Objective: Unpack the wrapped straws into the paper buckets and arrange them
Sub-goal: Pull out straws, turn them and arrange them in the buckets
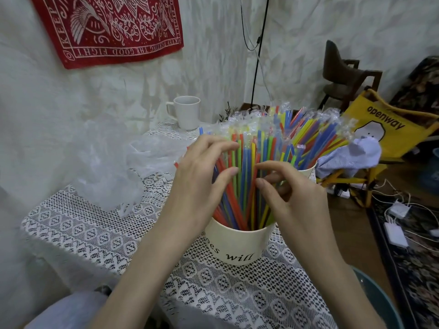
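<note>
1. The step in hand looks like arranging: the straws [247, 167] already stand in the near bucket [237, 245], still in their clear wrappers, and fan out above its rim.
2. The left hand [202, 169] has its fingers curled around the left side of the bunch and grips some of the straws.
3. The right hand [285, 186] pinches a few straws on the right side, thumb toward fingertips.
4. The near bucket stands near the front right corner of the table [83, 224], between the two wrists; the straws rise between the hands.
5. A second bucket [307, 168], also full, stands just behind, at the right edge.
6. Next, I think, the hands must spread the bunch evenly without tipping the light bucket.
7. An empty plastic bag [152, 150] lies toward the left edge, a mug [186, 112] at the back.
</note>
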